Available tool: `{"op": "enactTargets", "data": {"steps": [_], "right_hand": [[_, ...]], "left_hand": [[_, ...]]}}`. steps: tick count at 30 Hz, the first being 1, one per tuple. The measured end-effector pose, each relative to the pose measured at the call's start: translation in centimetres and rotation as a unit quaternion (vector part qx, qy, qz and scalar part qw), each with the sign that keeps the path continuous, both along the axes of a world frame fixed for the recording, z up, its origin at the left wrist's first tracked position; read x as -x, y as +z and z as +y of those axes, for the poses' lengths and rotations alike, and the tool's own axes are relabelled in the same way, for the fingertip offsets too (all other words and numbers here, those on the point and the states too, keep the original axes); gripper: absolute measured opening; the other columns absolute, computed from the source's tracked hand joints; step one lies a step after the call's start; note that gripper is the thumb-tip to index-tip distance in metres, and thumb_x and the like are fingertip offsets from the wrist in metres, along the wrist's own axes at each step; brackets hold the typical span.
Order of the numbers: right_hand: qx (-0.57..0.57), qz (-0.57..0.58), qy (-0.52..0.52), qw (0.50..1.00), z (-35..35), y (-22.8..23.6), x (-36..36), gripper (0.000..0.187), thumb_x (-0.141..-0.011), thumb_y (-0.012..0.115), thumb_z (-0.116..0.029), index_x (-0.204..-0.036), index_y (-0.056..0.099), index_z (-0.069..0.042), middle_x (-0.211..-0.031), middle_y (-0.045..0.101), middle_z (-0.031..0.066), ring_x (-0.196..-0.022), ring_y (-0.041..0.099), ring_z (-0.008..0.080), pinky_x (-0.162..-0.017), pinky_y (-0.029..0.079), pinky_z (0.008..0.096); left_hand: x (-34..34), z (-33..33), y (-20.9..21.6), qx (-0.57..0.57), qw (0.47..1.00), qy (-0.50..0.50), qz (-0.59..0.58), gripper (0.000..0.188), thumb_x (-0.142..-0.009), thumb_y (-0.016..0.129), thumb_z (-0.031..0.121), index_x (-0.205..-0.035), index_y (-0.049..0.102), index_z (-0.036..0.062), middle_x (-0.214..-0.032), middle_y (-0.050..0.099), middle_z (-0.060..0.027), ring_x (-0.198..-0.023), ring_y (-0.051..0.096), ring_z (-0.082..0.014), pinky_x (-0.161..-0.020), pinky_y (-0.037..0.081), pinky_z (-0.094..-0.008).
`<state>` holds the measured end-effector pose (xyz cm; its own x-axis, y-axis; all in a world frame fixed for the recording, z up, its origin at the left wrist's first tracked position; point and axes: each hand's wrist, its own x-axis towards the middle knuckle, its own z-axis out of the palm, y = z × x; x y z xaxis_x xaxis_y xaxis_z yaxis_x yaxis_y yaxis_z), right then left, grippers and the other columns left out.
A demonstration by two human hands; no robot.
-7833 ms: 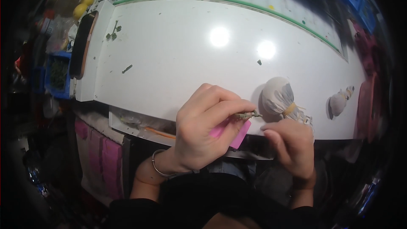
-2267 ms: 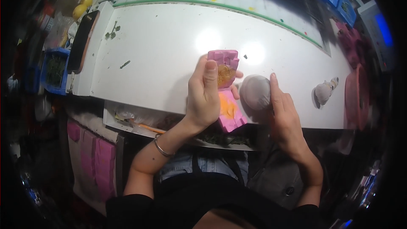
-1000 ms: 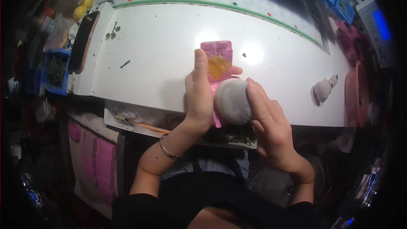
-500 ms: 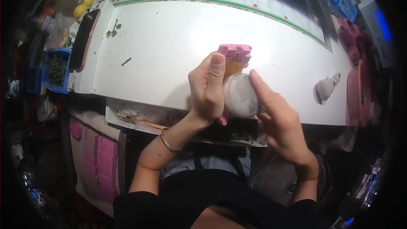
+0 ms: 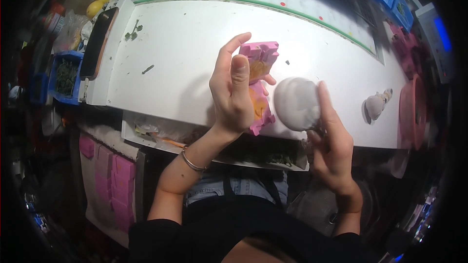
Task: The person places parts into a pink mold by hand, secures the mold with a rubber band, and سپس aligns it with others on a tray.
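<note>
Two pink notched blocks, apparently halves of a rubber mold [image 5: 263, 70], sit against the palm of my left hand [image 5: 230, 90]. Their hollowed faces are yellowish and turned to the right. My left thumb points up in front, and fingertips show beyond the blocks' right side. A smooth, round, whitish-grey ball or pouch [image 5: 296, 103], smeared by motion, is in my right hand [image 5: 334, 146]. My right fingers wrap round its right and lower side, and a gap parts it from the pink blocks. Both hands are above the front of the white table [image 5: 175, 68].
To the right lie a small whitish lumpy object [image 5: 375, 106] and a pink basin [image 5: 413, 112]. A phone [image 5: 99, 44] leans at the left beside a blue basket [image 5: 66, 78]. Below the table edge is an open drawer [image 5: 165, 139]. More pink blocks [image 5: 123, 185] rest lower left.
My right hand has drawn the round whitish ball away to the right, off the pink blocks. The blocks' yellowish inner faces now show, and a left finger has stretched out above them.
</note>
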<state>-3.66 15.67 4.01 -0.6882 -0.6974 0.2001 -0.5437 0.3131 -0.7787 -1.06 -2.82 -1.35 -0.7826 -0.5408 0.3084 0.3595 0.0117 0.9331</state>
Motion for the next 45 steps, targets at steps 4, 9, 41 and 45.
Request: {"op": "enactTargets", "data": {"steps": [4,9,41,45], "right_hand": [[-0.131,0.077,0.029,0.988,-0.4,0.0,-1.2,0.077,-0.071,0.045,0.019,-0.144,0.029,-0.001,-0.096,0.054,0.0196,-0.086,0.057,0.0333,-0.081,0.045,0.0349],[-0.104,0.031,0.059,0.992,0.2,1.0,0.1,0.077,-0.071,0.046,0.019,-0.144,0.03,0.0,-0.103,0.056,0.021,-0.088,0.058,0.0312,-0.083,0.046,0.0333],[0.122,-0.01,-0.027,0.992,-1.4,0.2,2.4,0.036,-0.078,0.066,0.005,-0.113,0.058,0.002,-0.091,0.06,0.0125,-0.082,0.063,0.0191,-0.073,0.05,0.0263],[0.158,-0.078,-0.036,0.984,-1.9,-0.5,2.3,0.051,-0.08,0.066,0.006,-0.127,0.049,0.001,-0.097,0.062,0.0146,-0.088,0.064,0.0196,-0.079,0.051,0.0274]], "left_hand": [[1.0,1.4,0.5,0.067,0.997,0.012,0.041,0.059,-0.098,0.04,0.045,-0.128,0.039,-0.006,-0.089,0.066,-0.0178,-0.075,0.067,-0.0215,-0.067,0.056,-0.0309],[0.2,0.7,-0.1,0.053,0.999,0.013,0.0,0.062,-0.098,0.037,0.048,-0.127,0.041,-0.0062,-0.09,0.065,-0.0187,-0.073,0.066,-0.021,-0.064,0.055,-0.0291],[-0.4,1.9,1.6,-0.095,0.941,-0.314,-0.081,0.058,-0.089,0.063,0.036,-0.132,0.048,0.001,-0.1,0.064,-0.0101,-0.076,0.063,-0.0107,-0.063,0.054,-0.0216],[-0.7,1.4,1.4,-0.11,0.938,-0.311,-0.109,0.054,-0.091,0.06,0.036,-0.13,0.049,0.0005,-0.101,0.064,-0.0102,-0.08,0.062,-0.0115,-0.068,0.053,-0.0228]]}}
